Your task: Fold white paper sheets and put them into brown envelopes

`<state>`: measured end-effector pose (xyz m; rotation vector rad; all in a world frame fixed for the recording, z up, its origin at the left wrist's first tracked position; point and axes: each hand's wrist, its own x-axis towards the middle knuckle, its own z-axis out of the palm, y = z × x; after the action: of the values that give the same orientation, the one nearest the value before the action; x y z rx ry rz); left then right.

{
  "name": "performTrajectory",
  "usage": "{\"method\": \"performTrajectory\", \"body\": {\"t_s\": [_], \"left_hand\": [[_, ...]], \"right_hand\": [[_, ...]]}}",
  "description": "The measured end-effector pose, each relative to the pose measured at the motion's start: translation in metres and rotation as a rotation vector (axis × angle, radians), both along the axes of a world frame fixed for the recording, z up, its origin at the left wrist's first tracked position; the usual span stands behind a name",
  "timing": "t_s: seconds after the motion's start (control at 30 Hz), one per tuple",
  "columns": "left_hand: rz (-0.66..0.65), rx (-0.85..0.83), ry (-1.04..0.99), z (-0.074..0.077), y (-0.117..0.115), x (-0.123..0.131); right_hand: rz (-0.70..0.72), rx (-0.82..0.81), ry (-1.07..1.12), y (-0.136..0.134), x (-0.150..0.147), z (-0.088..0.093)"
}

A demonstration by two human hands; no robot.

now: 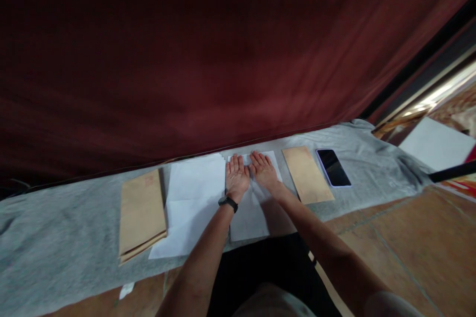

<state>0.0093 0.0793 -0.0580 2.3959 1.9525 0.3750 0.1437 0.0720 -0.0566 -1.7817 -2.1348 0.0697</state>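
A white sheet of paper (245,218) lies in front of me on a grey cloth. Flat on its upper left part rests my left hand (237,176), fingers stretched away from me, a dark watch on the wrist. Close beside it, my right hand (263,171) also presses flat on the sheet, fingers extended. Neither hand grips anything. Just left of the sheet is a stack of white paper (195,198) with a crease across it. To the right of my hands lies a single brown envelope (308,176).
A pile of brown envelopes (143,208) sits left of the white stack. Right of the single envelope is a phone (333,168) with a dark screen. The grey cloth (67,237) covers a long narrow surface against a dark red curtain (223,59). Tiled floor (416,237) shows at right.
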Motion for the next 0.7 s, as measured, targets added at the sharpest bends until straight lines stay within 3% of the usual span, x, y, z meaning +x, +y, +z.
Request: {"method": "performTrajectory", "body": {"t_s": [0.17, 0.43, 0.7], "left_hand": [[0.002, 0.001, 0.013, 0.002, -0.001, -0.001], [0.018, 0.023, -0.014, 0.003, -0.002, 0.000], [0.041, -0.030, 0.024, 0.004, 0.000, 0.002]], "right_hand": [[-0.018, 0.034, -0.007, -0.002, -0.001, -0.007], [-0.164, 0.067, -0.005, -0.004, 0.028, -0.016], [-0.278, 0.079, 0.027, -0.020, 0.027, -0.010]]}}
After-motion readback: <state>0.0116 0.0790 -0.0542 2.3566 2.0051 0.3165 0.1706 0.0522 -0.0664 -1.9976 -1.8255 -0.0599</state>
